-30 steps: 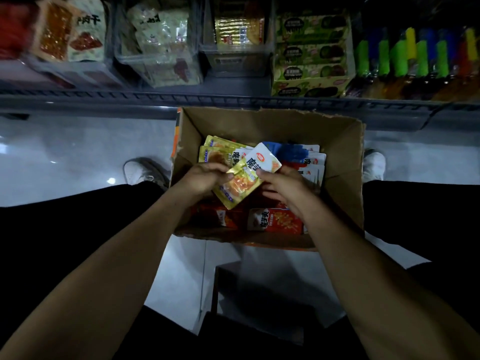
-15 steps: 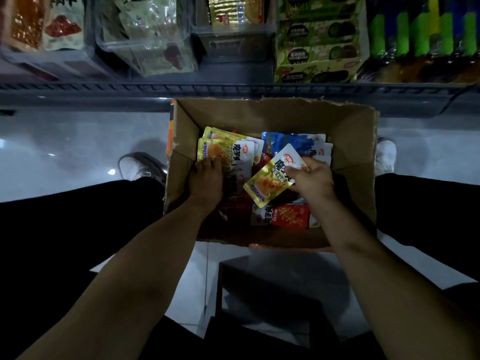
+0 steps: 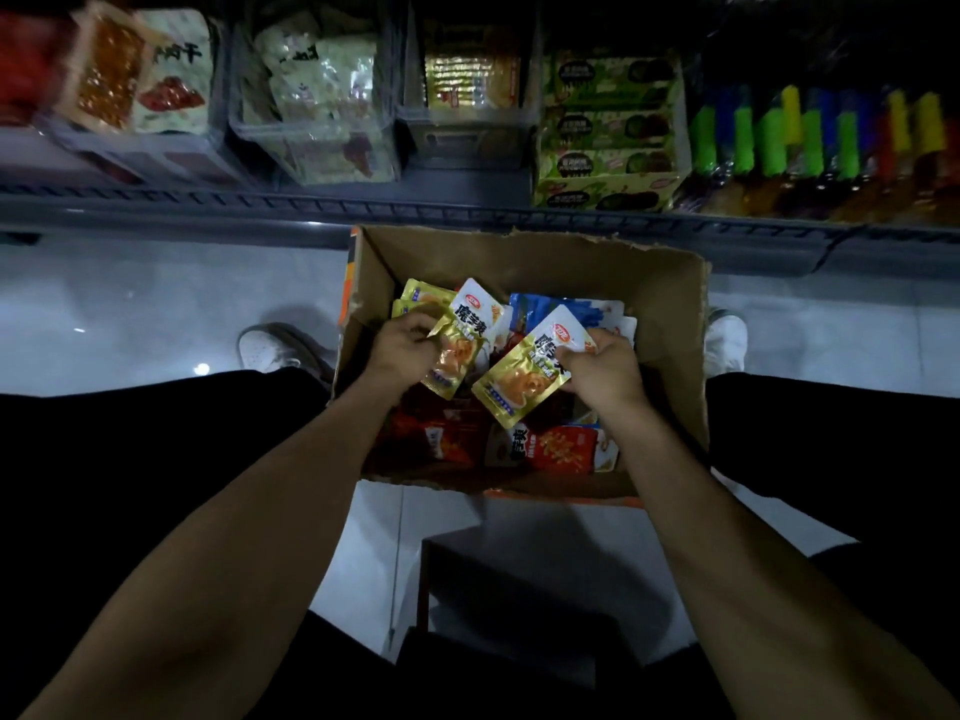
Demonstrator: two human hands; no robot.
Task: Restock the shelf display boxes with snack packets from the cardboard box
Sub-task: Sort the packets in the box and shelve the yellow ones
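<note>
While both hands reach into the cardboard box (image 3: 670,304), left hand (image 3: 402,345) fingers pinch one gold packet (image 3: 460,350); right hand (image 3: 605,368) fingers grip another gold packet (image 3: 524,379).

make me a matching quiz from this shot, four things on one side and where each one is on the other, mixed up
Things:
1. left hand
2. right hand
3. red packets
4. green boxes

Places:
A. stacked on the shelf
B. lying at the near end of the cardboard box
C. holding the gold packet nearer the box's middle
D. holding the gold packet by the box's left wall

Pairs: 1-D, 2-C, 3-B, 4-A
</note>
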